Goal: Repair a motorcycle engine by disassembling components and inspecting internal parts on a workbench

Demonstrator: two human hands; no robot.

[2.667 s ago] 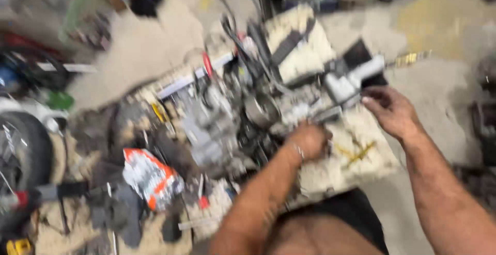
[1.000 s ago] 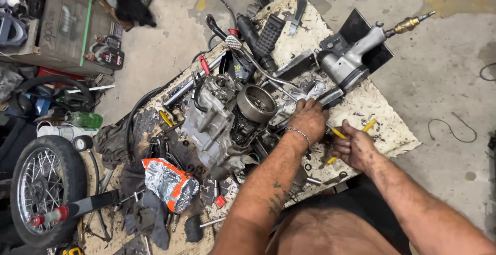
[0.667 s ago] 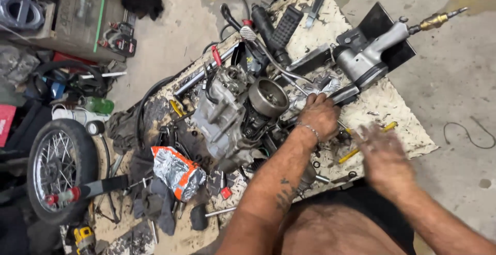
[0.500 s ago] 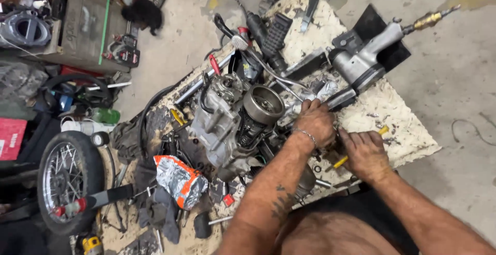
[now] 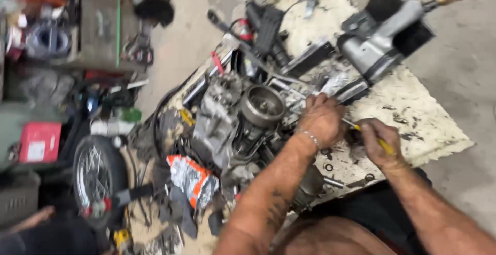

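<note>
A stripped motorcycle engine [image 5: 232, 115] lies on a stained sheet of board [image 5: 413, 100] on the floor, with a round grey rotor [image 5: 262, 105] facing up. My left hand [image 5: 323, 118] rests with curled fingers on the engine's right side, a chain bracelet at the wrist. My right hand [image 5: 380, 144] is just right of it, closed around a yellow-handled screwdriver [image 5: 383, 144] whose tip points toward the left hand. A grey air impact wrench [image 5: 380, 41] lies beyond both hands.
A spoked wheel [image 5: 95, 177] lies at the left among cables and tools. An orange and white bag [image 5: 194, 177] sits below the engine. A red box [image 5: 39, 141] and cluttered shelves stand at far left. Washers [image 5: 369, 177] lie near my right hand.
My right hand left the air wrench, drew back toward me, then came in beside the left hand holding the yellow-handled screwdriver. The left hand stayed on the engine.
</note>
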